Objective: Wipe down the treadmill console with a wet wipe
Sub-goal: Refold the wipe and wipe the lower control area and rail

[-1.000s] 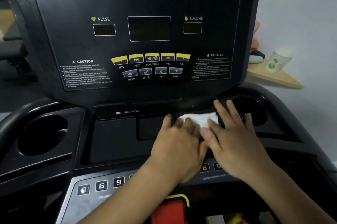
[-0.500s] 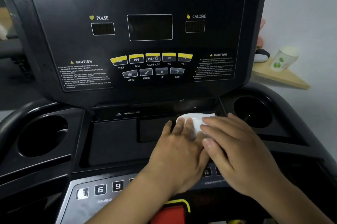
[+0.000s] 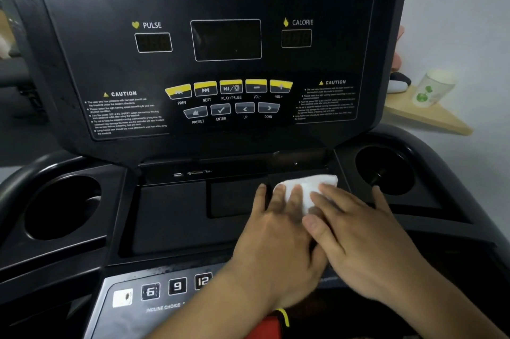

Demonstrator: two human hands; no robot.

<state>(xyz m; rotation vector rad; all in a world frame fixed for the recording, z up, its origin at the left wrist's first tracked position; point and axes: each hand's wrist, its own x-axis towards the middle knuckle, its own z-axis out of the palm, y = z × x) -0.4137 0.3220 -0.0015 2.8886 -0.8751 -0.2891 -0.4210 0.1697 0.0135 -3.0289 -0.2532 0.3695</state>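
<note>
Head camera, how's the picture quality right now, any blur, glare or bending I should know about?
Head view: dim, flat light; the console edges bow from the wide lens; the small caution text is too soft to read; glare whitens the leftmost incline button; the right hand looks slightly smeared; the wet wipe is nearly blown out.

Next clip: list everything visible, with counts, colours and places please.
treadmill console: one, black, fills the view
display windows: seven, dark, upper panel
yellow buttons: five, yellow, mid-panel row
grey buttons: four, grey, below them
cup holders: two, black, either side
wet wipe: one, white, on console, under fingers
number keys: three, black, lower left
red part: one, red, bottom edge
shelf: one, wooden, right
container: one, white and green, on shelf
left hand: one, fingers flat on wipe
right hand: one, fingers flat on wipe
</note>
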